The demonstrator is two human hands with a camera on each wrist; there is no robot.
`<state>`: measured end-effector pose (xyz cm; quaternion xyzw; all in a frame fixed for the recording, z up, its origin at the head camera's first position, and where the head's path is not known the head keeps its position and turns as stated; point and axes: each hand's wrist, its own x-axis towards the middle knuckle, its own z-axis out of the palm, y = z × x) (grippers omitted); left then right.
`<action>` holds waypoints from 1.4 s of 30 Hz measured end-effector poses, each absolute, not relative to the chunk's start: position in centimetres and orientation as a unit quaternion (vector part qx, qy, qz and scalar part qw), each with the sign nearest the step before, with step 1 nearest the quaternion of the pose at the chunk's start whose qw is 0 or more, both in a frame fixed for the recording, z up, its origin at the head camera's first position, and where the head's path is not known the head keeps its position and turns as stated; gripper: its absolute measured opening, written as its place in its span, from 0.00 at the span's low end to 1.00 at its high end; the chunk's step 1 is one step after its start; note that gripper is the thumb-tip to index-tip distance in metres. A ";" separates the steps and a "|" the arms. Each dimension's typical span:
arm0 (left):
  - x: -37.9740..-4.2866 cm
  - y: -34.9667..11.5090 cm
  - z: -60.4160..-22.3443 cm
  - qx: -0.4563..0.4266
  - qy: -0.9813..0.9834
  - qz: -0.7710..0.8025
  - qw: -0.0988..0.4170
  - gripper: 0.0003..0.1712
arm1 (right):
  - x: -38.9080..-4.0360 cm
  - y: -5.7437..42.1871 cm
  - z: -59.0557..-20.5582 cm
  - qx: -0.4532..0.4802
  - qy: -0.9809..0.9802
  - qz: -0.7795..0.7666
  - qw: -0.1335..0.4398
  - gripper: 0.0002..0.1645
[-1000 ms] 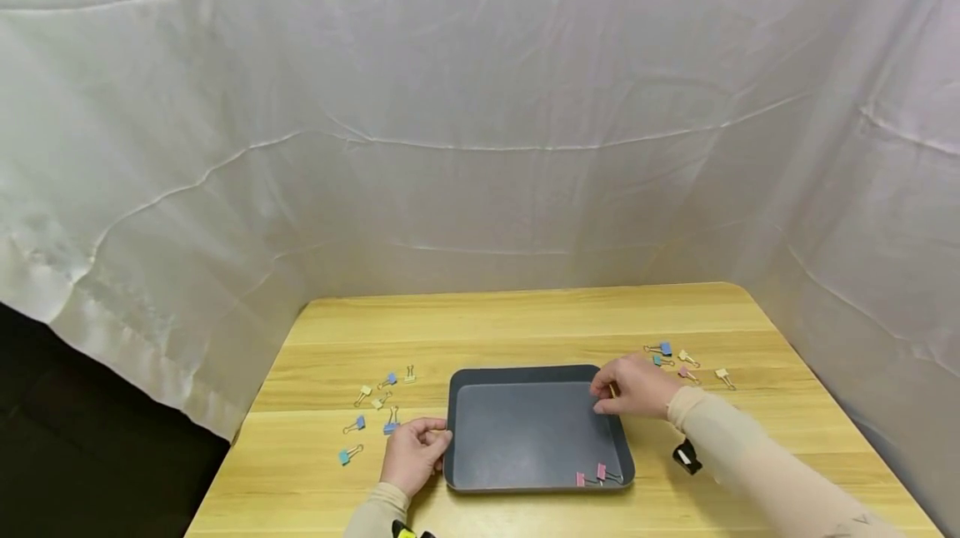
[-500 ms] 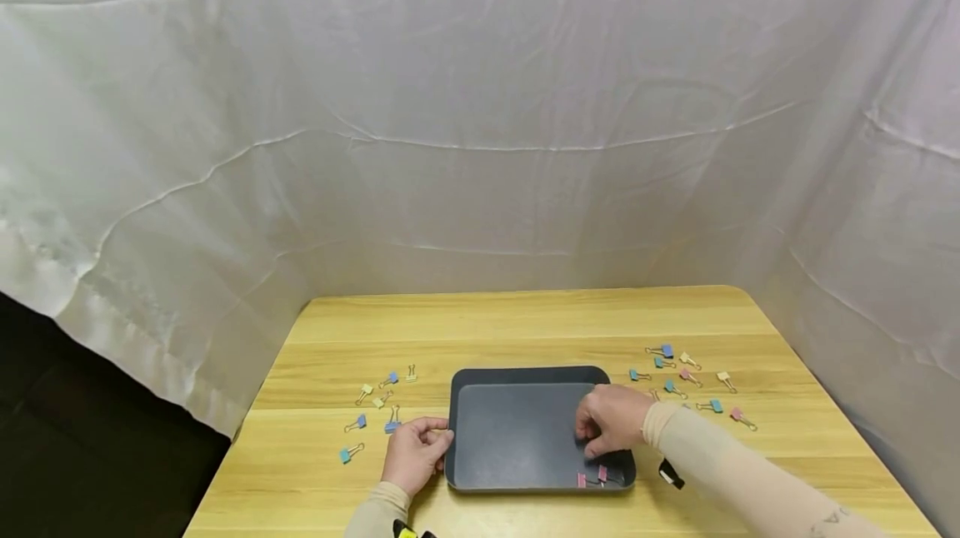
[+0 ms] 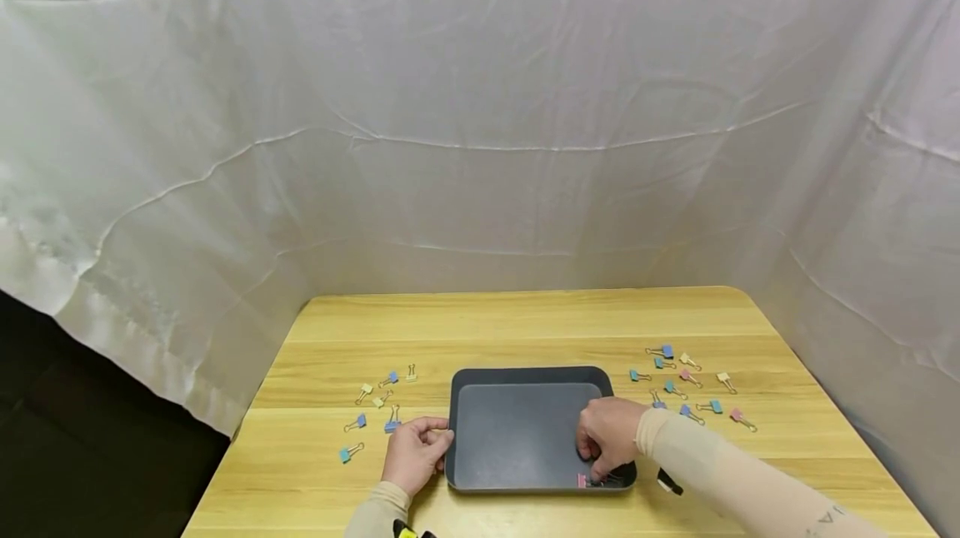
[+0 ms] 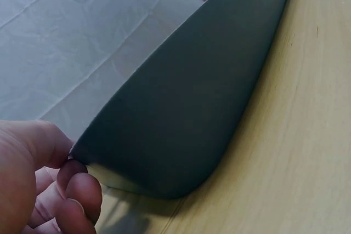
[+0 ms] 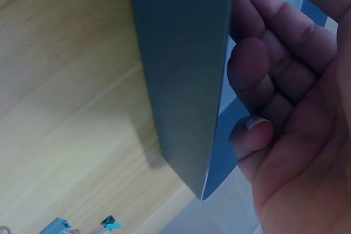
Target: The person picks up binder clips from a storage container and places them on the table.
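Observation:
A dark grey rectangular tray (image 3: 525,434) lies on the wooden table. My left hand (image 3: 416,453) pinches its left rim between thumb and fingers; the left wrist view shows the grip at the tray's corner (image 4: 164,119). Reaching over the right wall, my right hand (image 3: 611,434) is low inside the tray's front right corner, fingers curled downward. A pink binder clip (image 3: 582,480) shows just by the thumb, and a second one is mostly covered by the hand. In the right wrist view the tray wall (image 5: 186,80) hides the fingertips, so I cannot tell whether they pinch a clip.
Blue, yellow and teal binder clips (image 3: 362,421) are scattered left of the tray. More lie to its right, among them a teal clip (image 3: 710,406) and a pink clip (image 3: 742,419). A pale cloth curtain (image 3: 525,122) surrounds the table's back and sides.
My right hand has moved from above the tray's right edge down and toward the front right corner, now covering one pink clip. The left hand stays on the rim.

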<state>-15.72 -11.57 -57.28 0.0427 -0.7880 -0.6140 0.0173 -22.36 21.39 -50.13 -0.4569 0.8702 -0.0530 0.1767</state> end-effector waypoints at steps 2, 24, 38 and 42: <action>-15.7 -11.6 -57.2 0.042 -0.787 -0.615 0.017 0.11 | -22.2 21.1 -50.0 -0.452 0.872 -0.034 0.183 0.14; -15.8 -11.7 -57.1 0.034 -0.799 -0.601 0.020 0.11 | -21.9 19.7 -50.0 -0.430 0.875 0.131 0.177 0.21; -15.8 -11.7 -57.1 0.036 -0.797 -0.603 0.014 0.12 | -21.9 19.5 -50.8 -0.464 0.860 0.132 0.167 0.19; -15.7 -11.8 -57.1 0.033 -0.796 -0.604 0.016 0.12 | -22.0 19.5 -50.5 -0.475 0.858 0.094 0.174 0.17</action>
